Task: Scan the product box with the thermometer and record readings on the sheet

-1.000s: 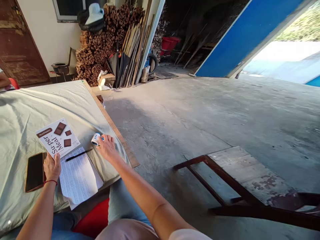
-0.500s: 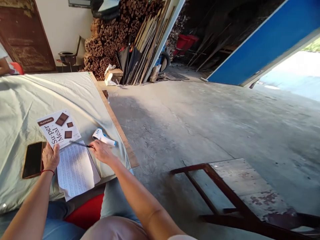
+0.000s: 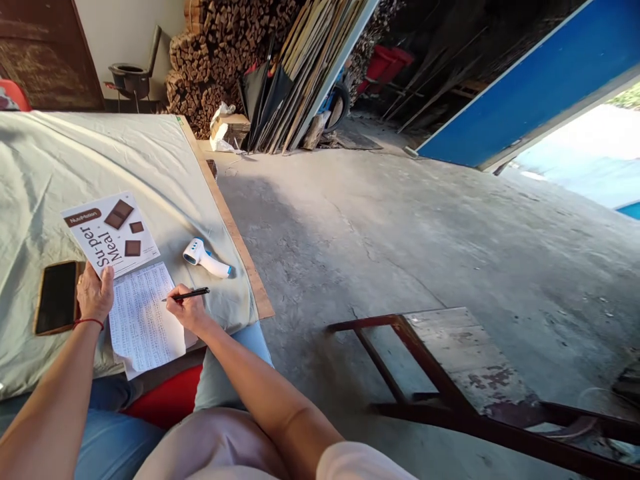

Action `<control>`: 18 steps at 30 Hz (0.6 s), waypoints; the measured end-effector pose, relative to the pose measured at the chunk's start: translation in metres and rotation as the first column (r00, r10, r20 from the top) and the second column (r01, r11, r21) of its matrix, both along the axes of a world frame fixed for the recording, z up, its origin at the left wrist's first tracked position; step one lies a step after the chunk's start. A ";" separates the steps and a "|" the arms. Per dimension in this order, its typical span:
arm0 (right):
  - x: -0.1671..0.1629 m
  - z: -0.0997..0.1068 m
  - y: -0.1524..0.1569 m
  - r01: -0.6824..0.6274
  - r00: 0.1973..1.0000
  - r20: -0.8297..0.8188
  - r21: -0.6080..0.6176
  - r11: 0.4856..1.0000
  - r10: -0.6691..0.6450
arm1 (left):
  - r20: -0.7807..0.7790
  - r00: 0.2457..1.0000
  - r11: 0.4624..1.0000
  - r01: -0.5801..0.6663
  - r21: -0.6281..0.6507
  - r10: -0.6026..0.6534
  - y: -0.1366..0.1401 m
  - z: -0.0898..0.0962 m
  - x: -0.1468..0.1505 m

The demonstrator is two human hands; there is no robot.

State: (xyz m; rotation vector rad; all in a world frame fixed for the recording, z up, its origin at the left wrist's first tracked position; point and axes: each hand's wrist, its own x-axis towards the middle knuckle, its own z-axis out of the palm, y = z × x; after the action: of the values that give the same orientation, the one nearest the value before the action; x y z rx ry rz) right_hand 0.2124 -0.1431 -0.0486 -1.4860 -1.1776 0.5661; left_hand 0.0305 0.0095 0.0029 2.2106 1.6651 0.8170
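Note:
My right hand (image 3: 186, 311) grips a black pen (image 3: 187, 294) over the right edge of a printed sheet of paper (image 3: 141, 319). My left hand (image 3: 93, 293) presses flat on the sheet's upper left corner, touching a white "Su-per Meal" leaflet (image 3: 111, 233). A white and blue infrared thermometer (image 3: 205, 258) lies on the cloth just beyond the pen. A phone in a brown case (image 3: 56, 296) rests left of my left hand.
A pale green cloth covers the table (image 3: 100, 160), whose wooden edge (image 3: 235, 240) runs along the right. A worn wooden bench (image 3: 450, 373) stands on the concrete floor to my right. Stacked firewood (image 3: 210, 60), planks and a blue door (image 3: 500, 87) lie beyond.
My right hand left the thermometer, picked up the pen from the sheet and brought it over the paper. The camera tilted down; my left hand stayed on the sheet.

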 end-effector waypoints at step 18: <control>0.000 -0.005 -0.004 -0.020 0.982 0.186 -0.023 1.000 0.024 | 0.002 1.000 1.000 0.006 -0.025 -0.006 -0.006 -0.002 0.000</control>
State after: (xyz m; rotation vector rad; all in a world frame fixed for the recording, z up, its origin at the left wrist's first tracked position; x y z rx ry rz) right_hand 0.2121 -0.1468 -0.0534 -1.5718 -1.3377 0.4624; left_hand 0.0306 0.0038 0.0010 2.1964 1.6579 0.7928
